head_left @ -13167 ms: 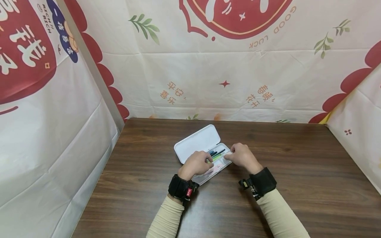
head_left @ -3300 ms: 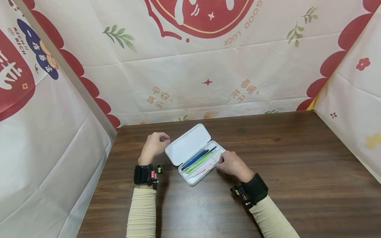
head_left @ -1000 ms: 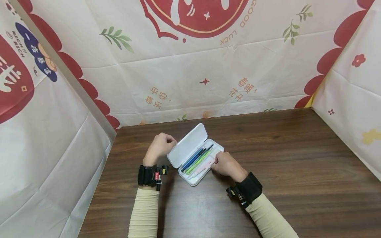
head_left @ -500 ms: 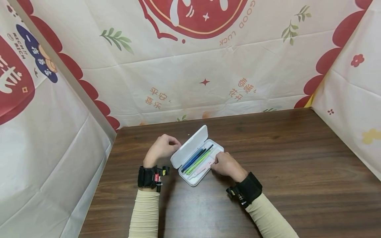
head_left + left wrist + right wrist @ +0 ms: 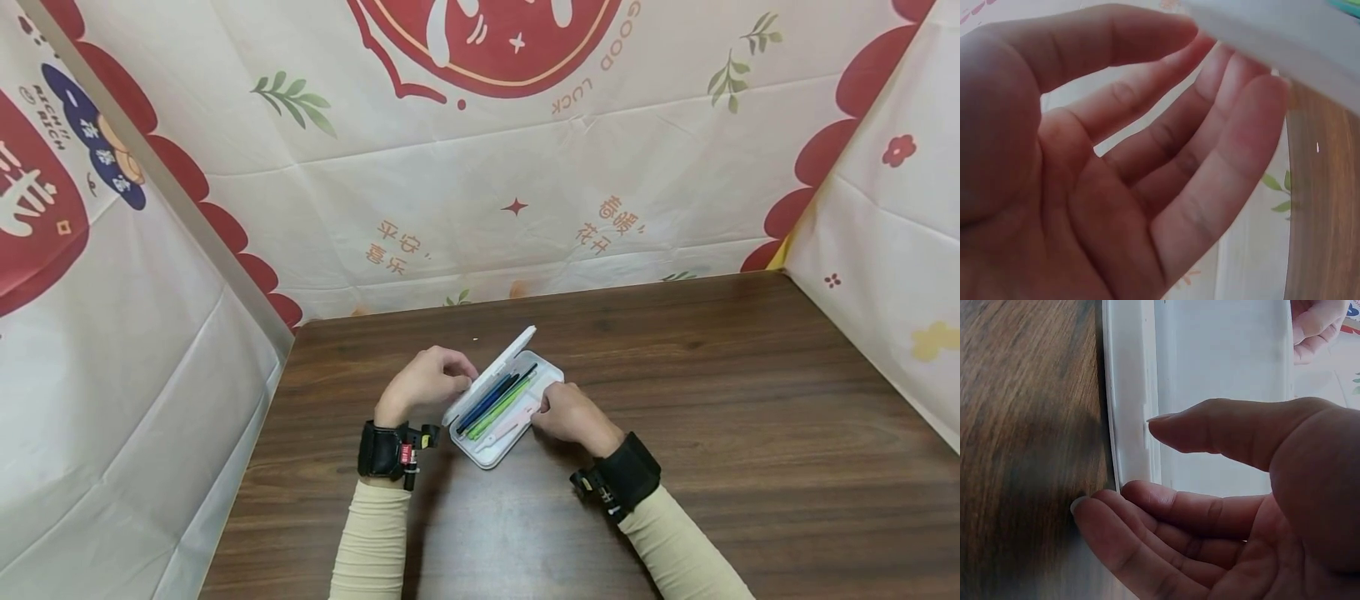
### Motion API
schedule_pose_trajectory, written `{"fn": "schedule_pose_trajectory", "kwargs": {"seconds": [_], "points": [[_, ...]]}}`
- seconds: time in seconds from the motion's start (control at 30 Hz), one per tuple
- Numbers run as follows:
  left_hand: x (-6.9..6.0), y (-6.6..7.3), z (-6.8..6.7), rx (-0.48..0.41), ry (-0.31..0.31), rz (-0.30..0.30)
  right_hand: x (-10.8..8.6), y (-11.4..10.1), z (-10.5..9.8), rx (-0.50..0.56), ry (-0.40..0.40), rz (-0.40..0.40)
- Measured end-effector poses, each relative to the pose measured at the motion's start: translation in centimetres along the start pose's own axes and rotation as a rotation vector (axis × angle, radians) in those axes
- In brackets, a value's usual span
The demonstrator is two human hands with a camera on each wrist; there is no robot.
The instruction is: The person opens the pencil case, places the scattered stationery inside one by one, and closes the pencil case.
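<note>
A white pencil case (image 5: 489, 460) lies slantwise on the table, its lid (image 5: 491, 371) tilted up steeply on the left side. Inside are blue and dark pens (image 5: 487, 402), bright green pens (image 5: 498, 409) and a pale pink slender item (image 5: 508, 427). My left hand (image 5: 427, 385) is behind the lid; in the left wrist view its loosely bent fingertips touch the lid's edge (image 5: 1291, 47). My right hand (image 5: 576, 418) holds the case's right end, thumb on the rim and fingers along the outer wall (image 5: 1129, 394), as the right wrist view shows.
The brown wooden table (image 5: 675, 375) extends around the case. A printed white cloth (image 5: 450, 192) hangs along its back edge, with more cloth at the left and right. A tiny white speck (image 5: 476, 339) lies behind the case.
The lid, earlier leaning far back, has swung upward toward the case. My left hand has moved right along with it. Over the last half second my right hand has stayed put.
</note>
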State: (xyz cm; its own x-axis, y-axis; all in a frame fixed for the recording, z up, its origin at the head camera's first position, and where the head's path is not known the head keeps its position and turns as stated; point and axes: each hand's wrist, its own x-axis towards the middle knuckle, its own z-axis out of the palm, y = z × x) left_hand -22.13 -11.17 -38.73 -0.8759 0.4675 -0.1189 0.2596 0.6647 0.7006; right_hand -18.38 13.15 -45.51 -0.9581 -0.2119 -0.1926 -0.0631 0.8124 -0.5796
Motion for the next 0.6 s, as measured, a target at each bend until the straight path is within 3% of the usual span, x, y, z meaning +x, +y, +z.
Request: {"fn": "schedule_pose_trajectory", "kwargs": {"seconds": [0.3,0.6], "points": [[0.3,0.6,1.3,-0.021,-0.082,0.001,0.2,0.7,-0.1,-0.005,0.013,-0.048],[0.9,0.7,2.8,0.035,-0.091,0.037,0.2,1.0,-0.3,0.003,0.004,-0.088]]}}
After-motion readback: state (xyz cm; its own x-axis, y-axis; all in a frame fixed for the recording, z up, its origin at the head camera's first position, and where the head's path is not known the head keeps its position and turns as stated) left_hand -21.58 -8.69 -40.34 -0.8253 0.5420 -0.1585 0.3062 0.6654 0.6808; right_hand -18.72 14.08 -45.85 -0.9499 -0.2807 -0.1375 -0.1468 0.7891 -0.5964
